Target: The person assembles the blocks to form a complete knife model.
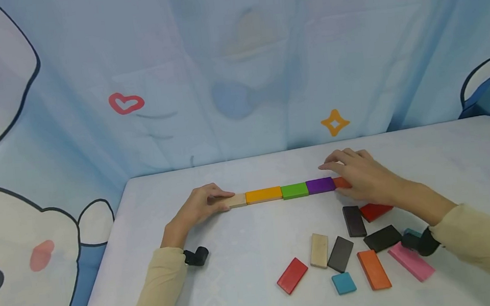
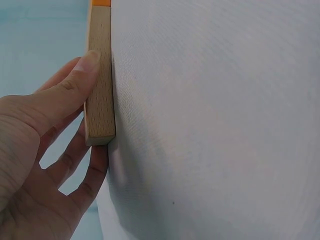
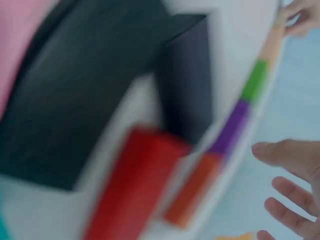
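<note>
Red block [image 1: 373, 211] near right hand [image 1: 364, 175]

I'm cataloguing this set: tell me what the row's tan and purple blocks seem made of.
The tan block looks like bare wood, smooth and matte: fine grain flecks show in the left wrist view. The purple block may be painted wood, evenly coloured and smooth, but no grain shows, so plastic is possible.

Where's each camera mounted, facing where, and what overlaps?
Head: on the head, facing forward and down at the block row; left hand and right hand show.
Left wrist: worn there, aimed at the plain wooden block; left hand shows.
Right wrist: worn there, aimed at a red block and the row's end; both hands show.
Head and right wrist share the purple block.
</note>
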`<state>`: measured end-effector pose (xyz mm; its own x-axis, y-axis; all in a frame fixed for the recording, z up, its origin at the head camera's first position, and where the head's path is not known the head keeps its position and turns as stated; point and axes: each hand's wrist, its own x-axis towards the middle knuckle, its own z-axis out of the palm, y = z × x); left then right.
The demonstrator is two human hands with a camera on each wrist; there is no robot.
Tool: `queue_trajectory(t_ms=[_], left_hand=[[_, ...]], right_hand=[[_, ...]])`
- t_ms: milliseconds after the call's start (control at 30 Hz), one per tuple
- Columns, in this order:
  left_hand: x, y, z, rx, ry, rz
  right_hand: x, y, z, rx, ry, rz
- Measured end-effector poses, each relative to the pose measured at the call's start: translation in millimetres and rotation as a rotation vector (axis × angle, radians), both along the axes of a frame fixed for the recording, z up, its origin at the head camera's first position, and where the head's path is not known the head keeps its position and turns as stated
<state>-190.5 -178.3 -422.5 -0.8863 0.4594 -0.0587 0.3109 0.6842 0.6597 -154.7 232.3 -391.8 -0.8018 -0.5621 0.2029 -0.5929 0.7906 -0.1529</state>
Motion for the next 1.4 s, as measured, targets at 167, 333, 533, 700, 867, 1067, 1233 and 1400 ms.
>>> queue_trajectory(t_ms=[167,333,533,700,867,1067,1233,1400], left_hand=[[-0.3,-0.7,-0.6,-0.005,0.013,0.009],[-0.4,0.6,-2.8,0.008,0.011,-0.006],[1.5,1.8,-1.8,-0.002,0.010,0.006],[3.4,-0.2,0.5,-0.010,0.009,0.011],[3.7,-1.3,1.6,-0.005,0.007,0.015],[2.3,-1.6,-0.9,0.008,-0.001,0.013],[0.3,1.4,-4.0,0.007,0.015,0.000],[-0.8,6.2,-5.8,0.003,0.030,-0.012]], right_hand=[[0.2,-11.9,15.8,-0.008,0.016,0.078],[-8.8,9.1,1.0,0.002,-0.140,0.031],[-18.4,36.1,-18.2,-0.058,-0.265,-0.005],[-23.3,39.3,-20.9,-0.091,-0.251,0.016],[-26.5,34.2,-18.8,-0.070,-0.216,0.022],[-18.1,5.7,-6.4,-0.070,-0.147,0.061],[7.6,-42.6,12.7,-0.093,-0.102,0.194],[42.9,-82.9,19.3,-0.057,-0.365,0.384]])
